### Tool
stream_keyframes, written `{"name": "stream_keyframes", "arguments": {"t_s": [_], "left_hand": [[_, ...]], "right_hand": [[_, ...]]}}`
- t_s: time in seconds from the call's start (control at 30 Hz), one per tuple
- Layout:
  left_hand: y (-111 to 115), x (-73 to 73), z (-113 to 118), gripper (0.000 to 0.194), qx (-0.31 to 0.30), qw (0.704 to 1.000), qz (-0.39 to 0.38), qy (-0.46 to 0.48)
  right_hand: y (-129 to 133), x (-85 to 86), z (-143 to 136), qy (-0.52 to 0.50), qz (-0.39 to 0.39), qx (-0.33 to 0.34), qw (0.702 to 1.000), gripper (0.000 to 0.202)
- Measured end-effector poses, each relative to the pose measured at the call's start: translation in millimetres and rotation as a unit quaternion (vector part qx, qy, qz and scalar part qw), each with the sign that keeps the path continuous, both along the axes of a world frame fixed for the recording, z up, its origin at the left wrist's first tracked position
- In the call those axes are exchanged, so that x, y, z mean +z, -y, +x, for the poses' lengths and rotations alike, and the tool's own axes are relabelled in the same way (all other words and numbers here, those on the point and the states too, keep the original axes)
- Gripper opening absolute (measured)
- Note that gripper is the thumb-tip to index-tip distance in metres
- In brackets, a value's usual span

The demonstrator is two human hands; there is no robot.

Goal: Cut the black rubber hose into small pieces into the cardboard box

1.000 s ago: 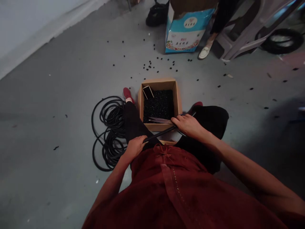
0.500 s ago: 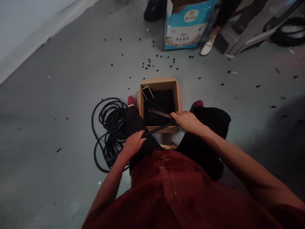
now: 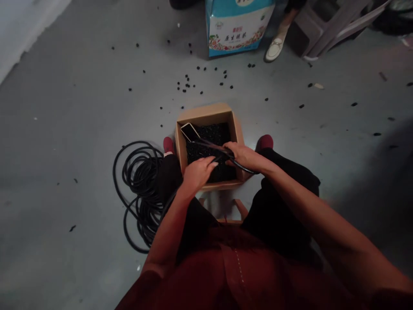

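Observation:
A cardboard box (image 3: 206, 111) stands on the floor between my feet, with many small black pieces (image 3: 209, 129) inside. My left hand (image 3: 198, 172) is closed on a black hose (image 3: 220, 157) above the box's front part. Just right of it, my right hand (image 3: 240, 155) grips scissors (image 3: 211, 145), whose blades point left over the black pieces. Part of the hose curves below my right hand. At the box's back left corner lies a small dark rectangular object with a pale rim (image 3: 190, 132).
A large coil of black hose (image 3: 142, 172) lies on the floor at the left. Beyond the box stand a blue and white carton (image 3: 238, 32), another person's white shoe (image 3: 275, 49) and a plastic stool (image 3: 325, 34). Black bits are scattered across the floor.
My left hand has moved right and up, over the box and close to my right hand. The view has shifted, so the carton now sits higher.

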State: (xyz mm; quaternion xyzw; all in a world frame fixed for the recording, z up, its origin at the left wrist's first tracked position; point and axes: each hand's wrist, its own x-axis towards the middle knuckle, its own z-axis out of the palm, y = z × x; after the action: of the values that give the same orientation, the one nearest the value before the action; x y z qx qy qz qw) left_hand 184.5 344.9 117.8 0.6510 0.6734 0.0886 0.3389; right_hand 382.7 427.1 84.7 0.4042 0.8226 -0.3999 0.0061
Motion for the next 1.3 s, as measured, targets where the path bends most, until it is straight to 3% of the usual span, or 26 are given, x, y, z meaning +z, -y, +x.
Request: {"name": "stream_keyframes", "arguments": {"t_s": [0.07,0.13,0.23,0.33,0.43,0.5,0.6,0.73,0.8,0.87,0.93,1.0,1.03,1.07,1.13,1.2,1.3], "left_hand": [[-24,-9.8,-20,0.035,0.04,0.997,-0.002,0.06],[-47,-24.1,-34,0.04,0.073,0.978,-0.056,0.189],[-73,-53.5,-35,0.046,0.122,0.899,-0.156,0.391],[-87,-85.9,-21,0.041,0.167,0.851,-0.159,0.472],[-90,-107.0,-4,0.034,0.184,0.878,-0.117,0.426],[-91,-107.8,1,0.032,0.164,0.916,-0.09,0.355],[-95,-86.7,-12,0.033,0.111,0.961,-0.066,0.246],[-102,-25.7,-76,0.037,0.031,0.996,-0.07,0.054],[-101,9.9,-112,0.033,0.018,0.992,-0.049,-0.115],[-97,36.8,-136,0.032,0.046,0.965,-0.044,-0.254],[-94,44.1,-138,0.034,0.087,0.945,0.002,-0.315],[-95,27.0,-120,0.038,0.134,0.941,0.05,-0.306],[-98,10.8,-106,0.039,0.167,0.942,0.07,-0.284],[-102,-8.3,-91,0.04,0.16,0.955,0.066,-0.239],[-112,-47.4,-62,0.039,0.127,0.986,0.061,-0.084],[-121,-76.4,-39,0.041,0.121,0.989,0.064,0.058],[-127,-90.2,-23,0.048,0.122,0.974,0.018,0.191]], "right_hand": [[-18,-14.0,5,-0.032,-0.026,-0.091,0.995,0.046],[-31,-25.9,7,-0.067,-0.049,-0.164,0.983,0.046],[-38,-41.9,4,-0.109,-0.081,-0.21,0.968,0.054],[-37,-54.1,0,-0.118,-0.106,-0.22,0.962,0.056],[-36,-59.6,-1,-0.113,-0.117,-0.229,0.96,0.056],[-37,-59.2,0,-0.108,-0.115,-0.238,0.958,0.059],[-41,-54.2,3,-0.107,-0.099,-0.251,0.957,0.058],[-43,-46.2,5,-0.129,-0.087,-0.256,0.954,0.055],[-40,-44.2,7,-0.125,-0.085,-0.245,0.958,0.056],[-37,-43.7,9,-0.114,-0.082,-0.232,0.963,0.056],[-34,-44.0,11,-0.103,-0.081,-0.225,0.965,0.056],[-33,-44.5,13,-0.097,-0.086,-0.22,0.967,0.056],[-33,-44.9,13,-0.095,-0.091,-0.218,0.967,0.055],[-33,-45.4,14,-0.094,-0.095,-0.217,0.967,0.055],[-34,-46.6,14,-0.089,-0.103,-0.216,0.967,0.053],[-35,-47.7,12,-0.086,-0.108,-0.217,0.966,0.051],[-38,-48.5,9,-0.085,-0.118,-0.223,0.964,0.053]]}}
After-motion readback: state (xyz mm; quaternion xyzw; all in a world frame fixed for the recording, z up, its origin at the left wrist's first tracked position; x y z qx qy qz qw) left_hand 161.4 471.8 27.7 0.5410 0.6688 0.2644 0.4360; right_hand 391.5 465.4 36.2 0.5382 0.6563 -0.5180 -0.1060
